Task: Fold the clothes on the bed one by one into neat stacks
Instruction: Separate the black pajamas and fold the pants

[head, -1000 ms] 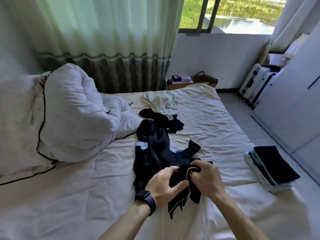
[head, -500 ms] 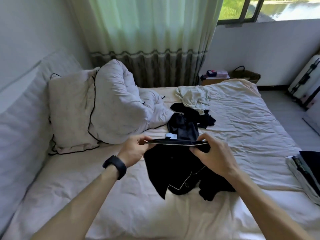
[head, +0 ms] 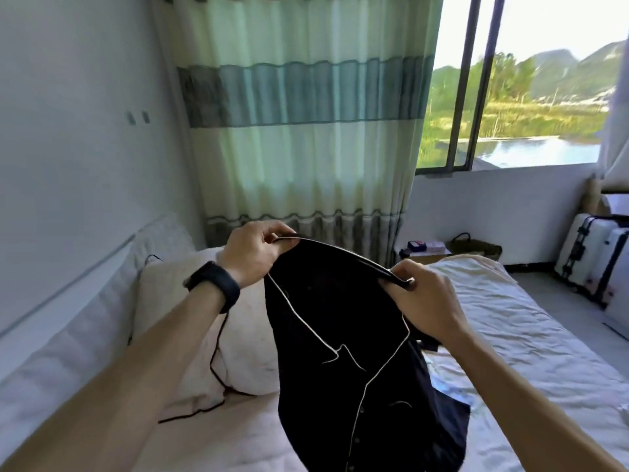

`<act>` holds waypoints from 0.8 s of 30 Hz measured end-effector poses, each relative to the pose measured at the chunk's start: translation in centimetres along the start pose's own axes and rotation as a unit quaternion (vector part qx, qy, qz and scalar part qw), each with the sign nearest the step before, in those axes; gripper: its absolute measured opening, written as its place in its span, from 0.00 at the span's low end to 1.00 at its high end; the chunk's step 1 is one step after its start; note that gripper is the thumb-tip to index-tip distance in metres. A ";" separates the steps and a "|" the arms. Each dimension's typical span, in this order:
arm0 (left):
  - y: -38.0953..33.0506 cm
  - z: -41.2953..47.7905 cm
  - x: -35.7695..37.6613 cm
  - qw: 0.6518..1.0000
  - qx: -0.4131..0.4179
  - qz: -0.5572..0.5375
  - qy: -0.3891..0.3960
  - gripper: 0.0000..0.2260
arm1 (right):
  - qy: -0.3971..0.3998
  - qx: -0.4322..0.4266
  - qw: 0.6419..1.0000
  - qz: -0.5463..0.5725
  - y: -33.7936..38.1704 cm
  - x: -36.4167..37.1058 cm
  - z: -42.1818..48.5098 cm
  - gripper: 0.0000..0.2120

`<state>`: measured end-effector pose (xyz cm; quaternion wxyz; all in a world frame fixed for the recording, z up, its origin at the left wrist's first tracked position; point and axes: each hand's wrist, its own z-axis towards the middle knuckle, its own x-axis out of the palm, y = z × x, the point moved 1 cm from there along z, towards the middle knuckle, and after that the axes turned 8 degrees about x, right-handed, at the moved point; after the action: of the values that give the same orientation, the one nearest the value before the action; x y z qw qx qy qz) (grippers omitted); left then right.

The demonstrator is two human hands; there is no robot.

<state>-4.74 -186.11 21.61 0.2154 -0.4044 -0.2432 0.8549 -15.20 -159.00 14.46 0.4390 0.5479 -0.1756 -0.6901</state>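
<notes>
While left hand (head: 253,253) and right hand (head: 422,298) pinch it, the piped shirt (head: 340,335) drapes.

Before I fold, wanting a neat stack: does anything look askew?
The black white-piped button shirt hangs crooked: the left hand holds its top edge higher than the right hand. No damage shows.

Above bed (head: 510,335), between left hand (head: 250,258) and right hand (head: 422,301), shirt (head: 340,335). Left of shirt, pillow (head: 170,301) on bed. Behind bed, curtain (head: 299,131); right of curtain, window (head: 527,97). Far right, suitcase (head: 592,257) on floor (head: 544,294).
</notes>
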 end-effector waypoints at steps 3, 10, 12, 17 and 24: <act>2.8 -1.3 -1.6 0.997 0.007 0.067 -0.021 0.13 | -0.001 0.031 0.998 0.050 3.1 1.9 0.2 0.11; 9.6 -8.9 1.0 0.999 0.004 0.049 -0.008 0.07 | 0.032 0.048 0.997 -0.050 7.4 3.5 -0.2 0.12; 12.0 -10.5 2.2 0.997 -0.041 0.057 0.044 0.09 | 0.038 0.042 0.997 -0.054 7.9 3.5 -0.3 0.12; 14.6 -14.4 5.2 0.967 -0.165 0.038 0.190 0.07 | 0.023 0.028 0.999 -0.007 8.8 2.7 0.0 0.10; 11.4 -10.1 2.1 0.867 -0.385 -0.311 -0.062 0.07 | 0.082 -0.020 0.991 -0.104 5.7 1.3 1.4 0.13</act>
<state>0.14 -191.49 8.10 0.2822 -0.3052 -0.6787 0.6055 -14.09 -163.52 18.33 0.3890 0.6092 -0.0671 -0.6878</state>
